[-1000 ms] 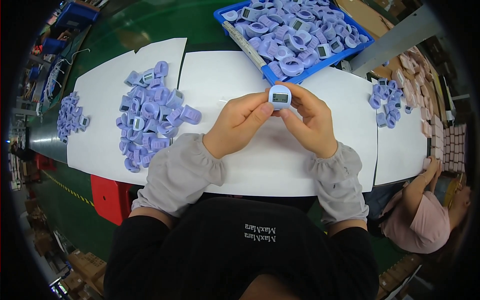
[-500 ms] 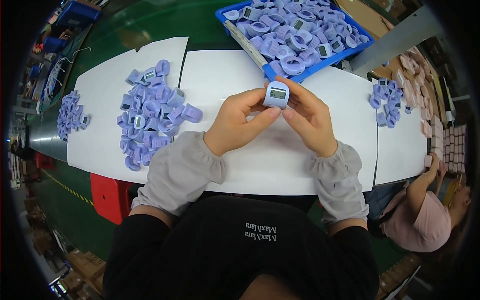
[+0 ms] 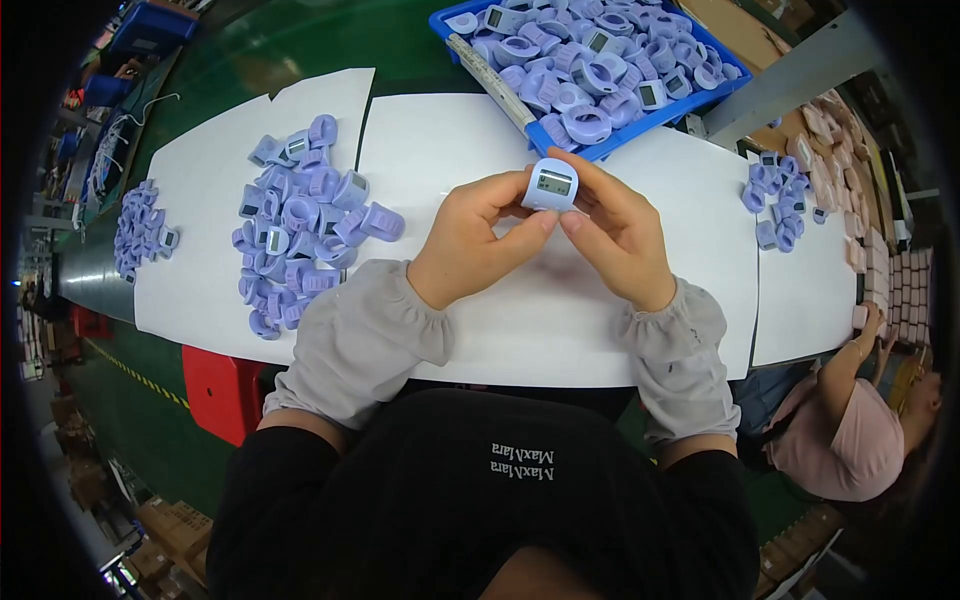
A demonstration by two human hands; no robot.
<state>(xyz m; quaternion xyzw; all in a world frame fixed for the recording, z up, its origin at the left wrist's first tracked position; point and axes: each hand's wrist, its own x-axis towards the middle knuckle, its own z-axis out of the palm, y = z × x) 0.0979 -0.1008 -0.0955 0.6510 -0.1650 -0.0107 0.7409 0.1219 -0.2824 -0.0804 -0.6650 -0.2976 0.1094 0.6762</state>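
Head cam — L hand [image 3: 470, 240] & R hand [image 3: 620, 235] pinch lilac counter [image 3: 551, 185].

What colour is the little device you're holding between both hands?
Pale lilac-purple, with a small grey screen on its face; the device shows best in the head view.

A small lilac plastic ring counter [image 3: 551, 184] with a grey rectangular screen facing up, held just above the white sheet between the fingertips of the left hand [image 3: 470, 240] and right hand [image 3: 622, 238], near the blue tray.
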